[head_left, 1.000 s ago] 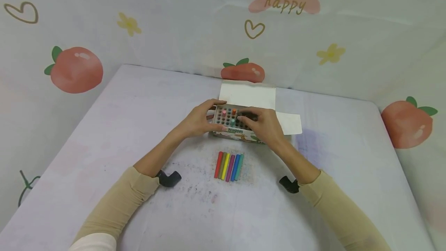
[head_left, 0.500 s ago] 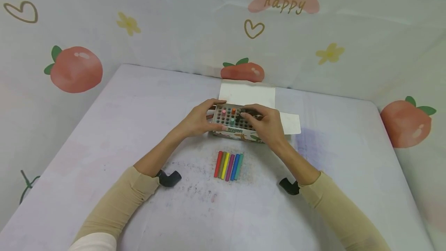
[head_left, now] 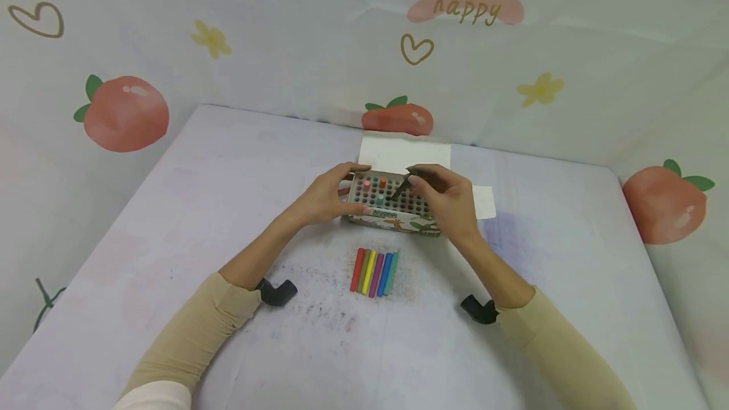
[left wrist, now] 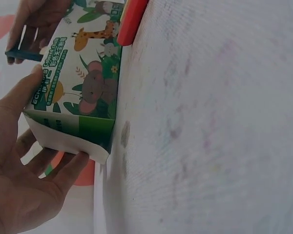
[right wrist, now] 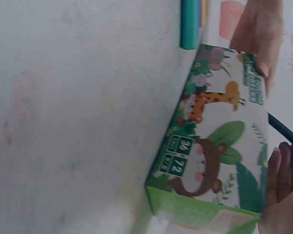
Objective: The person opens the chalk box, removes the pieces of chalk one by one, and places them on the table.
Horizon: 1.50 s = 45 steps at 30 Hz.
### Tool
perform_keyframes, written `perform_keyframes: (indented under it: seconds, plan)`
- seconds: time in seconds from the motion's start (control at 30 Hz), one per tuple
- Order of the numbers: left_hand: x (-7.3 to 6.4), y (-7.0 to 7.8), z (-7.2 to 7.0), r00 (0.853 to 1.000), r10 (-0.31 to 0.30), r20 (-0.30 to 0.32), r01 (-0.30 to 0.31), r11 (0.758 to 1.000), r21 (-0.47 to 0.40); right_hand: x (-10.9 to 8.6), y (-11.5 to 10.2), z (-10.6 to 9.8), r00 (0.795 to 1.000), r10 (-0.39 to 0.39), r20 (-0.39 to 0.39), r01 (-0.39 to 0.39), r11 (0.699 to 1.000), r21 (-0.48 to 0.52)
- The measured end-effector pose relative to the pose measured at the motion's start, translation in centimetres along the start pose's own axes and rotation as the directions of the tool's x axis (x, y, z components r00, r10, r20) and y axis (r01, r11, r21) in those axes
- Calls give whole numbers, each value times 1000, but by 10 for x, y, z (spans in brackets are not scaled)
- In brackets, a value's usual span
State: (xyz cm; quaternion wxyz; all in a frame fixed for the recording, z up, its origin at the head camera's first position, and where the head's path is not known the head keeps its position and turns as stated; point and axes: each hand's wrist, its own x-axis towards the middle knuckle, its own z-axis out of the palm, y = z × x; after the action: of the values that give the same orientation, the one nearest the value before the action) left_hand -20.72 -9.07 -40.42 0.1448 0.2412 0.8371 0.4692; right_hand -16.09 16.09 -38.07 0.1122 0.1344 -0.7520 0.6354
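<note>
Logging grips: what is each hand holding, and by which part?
Right hand: dark stick, pinched by its upper end. Left hand: box, gripped at its left end.

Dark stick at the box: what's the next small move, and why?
I'd probably draw the dark stick up clear of the box: it leans with its lower end at the box's top, pinched by the right hand, and the left hand grips the box. Six coloured sticks lie side by side on the table, which suggests it could join them.
</note>
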Motion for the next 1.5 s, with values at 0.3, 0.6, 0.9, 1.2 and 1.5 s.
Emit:
perform_keyframes:
  seconds: [0.3,0.6,0.9,1.2,1.5]
  plan:
    - [0,-2,0,1000,0,5,0,1000,-4,-11,-9,-14,999,33,17,-33,999,15]
    - [2,-1,4,1000,13,9,-13,1000,1,-28,-11,-27,984,169,54,-172,983,57]
    - [0,-1,1,1000,5,3,-5,1000,-7,-43,-12,-30,950,286,122,-287,958,-6]
    - [-2,3,0,1000,-8,1,8,1000,-3,-55,-6,-30,918,366,155,-359,930,-74]
    - [-1,3,-1,1000,-9,0,9,1000,-8,-61,-2,-26,905,387,177,-380,922,-77]
